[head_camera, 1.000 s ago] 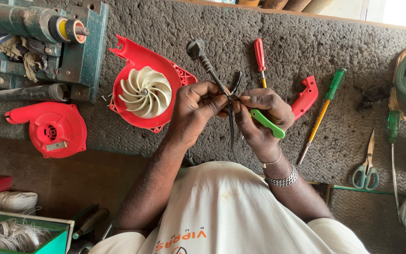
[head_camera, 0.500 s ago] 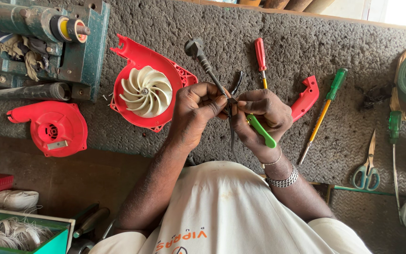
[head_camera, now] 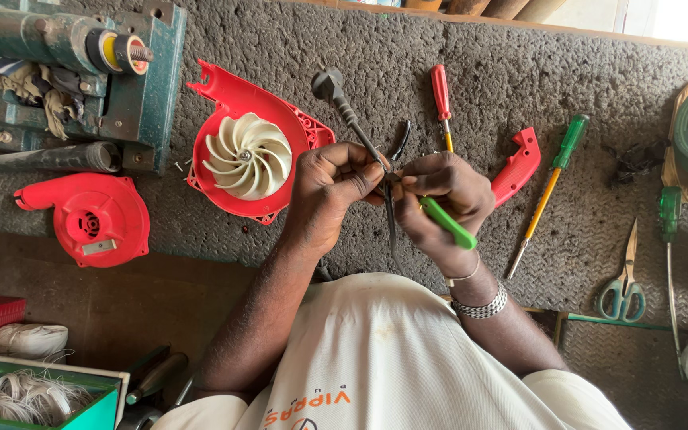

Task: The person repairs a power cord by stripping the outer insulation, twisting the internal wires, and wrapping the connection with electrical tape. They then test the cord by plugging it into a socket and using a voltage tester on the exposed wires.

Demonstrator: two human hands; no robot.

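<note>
Red fan housing [head_camera: 224, 95] with the white impeller is my landmark; red blower casing [head_camera: 81, 223] lies to its left, apart. Just right of the housing, left hand [head_camera: 328, 191] is closed in a pinch on the black cable [head_camera: 352, 119]; the plug end runs up past the housing's top right corner. Right hand [head_camera: 439, 199], further right again, is curled round a green-handled tool [head_camera: 449, 224] with fingertips also on the cable. Cable sits between both hands, loose tail hanging below them. Judgement: keep the pinch close to the tool tip, cable taut, tool worked away from the left fingers, small strokes. Well right of the housing: red screwdriver [head_camera: 440, 91], green-handled screwdriver [head_camera: 555, 175], then scissors [head_camera: 621, 287].
</note>
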